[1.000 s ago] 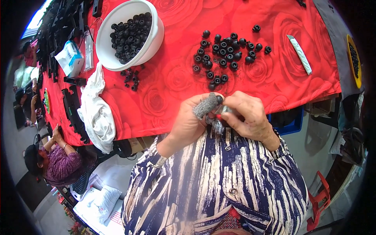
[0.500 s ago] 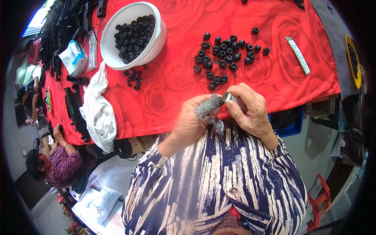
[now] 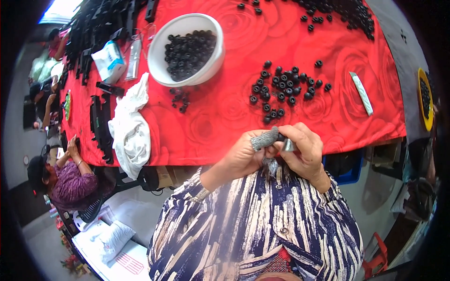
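Head view, small black piece (image 3: 281,137), partly hidden between fingers (image 3: 300,137)

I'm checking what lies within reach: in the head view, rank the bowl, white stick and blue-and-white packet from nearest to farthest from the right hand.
1. White stick: ahead and right of the right hand.
2. Bowl: ahead and left.
3. Blue-and-white packet: left, beyond the bowl.

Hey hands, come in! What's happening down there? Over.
Left hand curled, grey knitted cover at its fingertips. Dark piece between both hands. Right hand pinching something silvery. Loose black beads beyond, not in the way.
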Demonstrator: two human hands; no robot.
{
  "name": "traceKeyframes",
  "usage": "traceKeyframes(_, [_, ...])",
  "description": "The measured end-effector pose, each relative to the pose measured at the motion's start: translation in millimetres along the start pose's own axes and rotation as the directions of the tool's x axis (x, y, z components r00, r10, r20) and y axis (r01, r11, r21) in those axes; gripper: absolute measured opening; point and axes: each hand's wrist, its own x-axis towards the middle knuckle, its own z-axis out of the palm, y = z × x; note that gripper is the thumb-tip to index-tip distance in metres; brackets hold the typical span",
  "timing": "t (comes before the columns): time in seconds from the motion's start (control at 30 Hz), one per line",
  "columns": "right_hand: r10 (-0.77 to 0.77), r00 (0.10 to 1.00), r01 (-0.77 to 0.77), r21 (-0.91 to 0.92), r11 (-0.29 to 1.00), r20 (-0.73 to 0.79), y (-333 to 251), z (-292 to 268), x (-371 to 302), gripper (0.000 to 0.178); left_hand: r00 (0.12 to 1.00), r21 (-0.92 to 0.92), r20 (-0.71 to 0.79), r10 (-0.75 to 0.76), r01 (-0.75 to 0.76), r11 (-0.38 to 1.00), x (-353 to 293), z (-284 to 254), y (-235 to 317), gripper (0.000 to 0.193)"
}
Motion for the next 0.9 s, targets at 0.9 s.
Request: traceKeyframes(0.9, [-0.177,0.981,0.138,-0.355,0.925,-0.081,3.1,-1.5,0.6,0.022,0.848,0.146,0.070,0.526,-0.530,0.835,-45.0,-34.4,11.4,0.020])
